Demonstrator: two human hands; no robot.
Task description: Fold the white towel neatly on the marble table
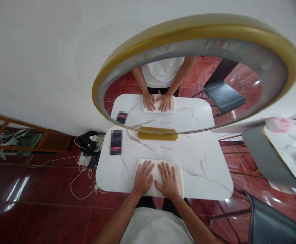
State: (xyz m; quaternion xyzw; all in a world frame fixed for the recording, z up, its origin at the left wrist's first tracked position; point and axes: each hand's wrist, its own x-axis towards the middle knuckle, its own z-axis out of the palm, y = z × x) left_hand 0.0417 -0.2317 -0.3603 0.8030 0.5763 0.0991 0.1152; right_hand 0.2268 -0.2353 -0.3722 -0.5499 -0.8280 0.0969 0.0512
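Note:
A folded white cloth (177,179), which looks like a towel, lies flat at the near edge of the white marbled table (201,149). My left hand (143,178) rests palm down on its left part, fingers spread. On the right part my right hand (168,181) lies flat too, its fingers apart and pointing away from me. The two thumbs point toward each other with a small gap of cloth between them. Neither hand grips anything. Both hands and the cloth also appear in the mirror.
A large round gold-framed mirror (183,91) on a gold base (158,134) stands at the table's back. A phone-like dark object (115,142), blurred out, lies at the left. Cables (82,196) trail on the red floor. A dark chair (275,220) and another table (295,142) are at right.

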